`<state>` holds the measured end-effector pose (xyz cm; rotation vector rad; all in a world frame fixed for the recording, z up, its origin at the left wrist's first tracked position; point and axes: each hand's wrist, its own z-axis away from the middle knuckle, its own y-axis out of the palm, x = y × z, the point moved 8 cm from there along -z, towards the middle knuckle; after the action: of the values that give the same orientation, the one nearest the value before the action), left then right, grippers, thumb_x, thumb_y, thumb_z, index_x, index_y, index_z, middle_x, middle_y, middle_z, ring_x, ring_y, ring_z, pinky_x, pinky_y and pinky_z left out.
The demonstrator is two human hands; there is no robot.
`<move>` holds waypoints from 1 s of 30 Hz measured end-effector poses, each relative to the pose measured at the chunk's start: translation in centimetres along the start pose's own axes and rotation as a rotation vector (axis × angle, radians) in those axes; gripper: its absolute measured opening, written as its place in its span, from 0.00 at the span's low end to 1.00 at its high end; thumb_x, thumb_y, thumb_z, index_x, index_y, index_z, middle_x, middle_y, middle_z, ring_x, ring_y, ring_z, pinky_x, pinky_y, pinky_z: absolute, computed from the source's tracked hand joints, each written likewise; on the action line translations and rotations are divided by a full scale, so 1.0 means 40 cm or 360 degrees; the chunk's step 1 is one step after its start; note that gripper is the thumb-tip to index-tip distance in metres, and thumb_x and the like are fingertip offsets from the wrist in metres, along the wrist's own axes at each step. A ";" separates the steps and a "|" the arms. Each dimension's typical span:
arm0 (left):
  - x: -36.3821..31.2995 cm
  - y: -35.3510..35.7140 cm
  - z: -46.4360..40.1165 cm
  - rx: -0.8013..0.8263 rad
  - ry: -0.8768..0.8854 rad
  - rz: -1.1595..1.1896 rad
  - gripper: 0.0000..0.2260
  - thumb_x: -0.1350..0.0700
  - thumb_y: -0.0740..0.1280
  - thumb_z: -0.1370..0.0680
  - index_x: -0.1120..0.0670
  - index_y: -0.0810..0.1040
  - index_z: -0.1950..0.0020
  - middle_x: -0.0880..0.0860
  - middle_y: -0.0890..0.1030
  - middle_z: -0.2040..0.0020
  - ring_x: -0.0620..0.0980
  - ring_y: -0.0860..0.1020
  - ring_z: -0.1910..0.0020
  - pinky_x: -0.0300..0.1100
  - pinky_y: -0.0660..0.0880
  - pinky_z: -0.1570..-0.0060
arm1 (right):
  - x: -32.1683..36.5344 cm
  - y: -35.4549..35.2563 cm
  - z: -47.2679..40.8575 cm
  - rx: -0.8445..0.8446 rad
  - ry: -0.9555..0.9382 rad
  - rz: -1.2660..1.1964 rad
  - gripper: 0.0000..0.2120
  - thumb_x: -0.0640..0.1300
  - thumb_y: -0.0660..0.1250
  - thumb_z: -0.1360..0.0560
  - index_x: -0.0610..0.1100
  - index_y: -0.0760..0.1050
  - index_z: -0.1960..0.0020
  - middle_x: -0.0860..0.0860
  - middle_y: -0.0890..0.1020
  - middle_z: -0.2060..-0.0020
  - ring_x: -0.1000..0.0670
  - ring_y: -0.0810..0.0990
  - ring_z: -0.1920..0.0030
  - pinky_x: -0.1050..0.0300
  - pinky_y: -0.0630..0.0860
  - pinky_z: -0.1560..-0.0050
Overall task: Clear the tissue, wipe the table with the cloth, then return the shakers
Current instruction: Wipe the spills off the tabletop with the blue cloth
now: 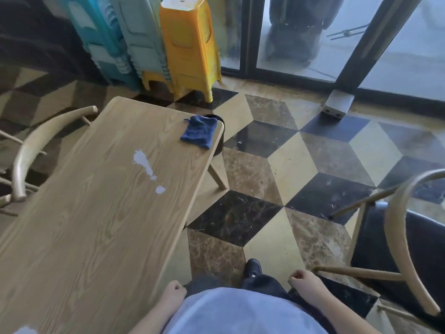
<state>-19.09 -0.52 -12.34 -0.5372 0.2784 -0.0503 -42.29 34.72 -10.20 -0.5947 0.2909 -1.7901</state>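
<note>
Head view: left hand and right hand hang loosely curled, holding nothing. Farther off, the table shows pale patches (glare or spill, unclear); the cloth overhangs its far corner, so a careless grab could knock it off.

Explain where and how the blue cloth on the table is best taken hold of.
Probably pinch the blue cloth on its bunched top from above. It lies crumpled and low at the table's far right corner, so a side approach offers little; the small loop at its far left corner is an alternative.
</note>
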 end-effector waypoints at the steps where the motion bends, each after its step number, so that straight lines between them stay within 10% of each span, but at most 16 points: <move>1: -0.056 -0.014 0.003 -0.0018 -0.0021 0.0052 0.08 0.60 0.60 0.23 0.54 0.67 0.62 0.53 0.72 0.64 0.51 0.69 0.65 0.44 0.62 0.65 | -0.001 -0.030 -0.025 0.0022 0.0004 0.0043 0.07 0.47 0.64 0.28 0.46 0.79 0.56 0.51 0.84 0.61 0.50 0.81 0.58 0.58 0.71 0.62; 11: -0.420 -0.064 -0.107 0.0172 0.0087 -0.0130 0.08 0.56 0.63 0.24 0.52 0.68 0.63 0.50 0.73 0.68 0.49 0.69 0.67 0.42 0.62 0.67 | 0.055 -0.167 -0.192 0.0288 0.0169 0.0184 0.15 0.50 0.64 0.25 0.46 0.80 0.42 0.54 0.82 0.51 0.55 0.77 0.49 0.64 0.69 0.51; 18: -0.533 -0.177 -0.237 0.0267 0.0050 0.0083 0.07 0.57 0.62 0.25 0.54 0.69 0.62 0.53 0.72 0.70 0.50 0.67 0.74 0.41 0.63 0.69 | 0.264 -0.260 -0.312 0.0298 0.0297 0.0207 0.11 0.48 0.62 0.26 0.46 0.80 0.49 0.50 0.82 0.50 0.51 0.79 0.47 0.61 0.72 0.56; 30: -0.417 -0.265 -0.249 -0.0019 -0.0277 0.0522 0.06 0.53 0.63 0.26 0.50 0.69 0.63 0.48 0.73 0.66 0.48 0.71 0.64 0.44 0.69 0.59 | 0.956 -0.408 -0.465 0.0259 -0.0563 0.1047 0.09 0.45 0.61 0.24 0.47 0.80 0.52 0.49 0.81 0.57 0.47 0.79 0.54 0.58 0.73 0.58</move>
<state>-37.60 -12.57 -10.96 -0.4989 0.1939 0.3153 -73.34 1.42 -8.53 -0.5996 0.0773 -1.0427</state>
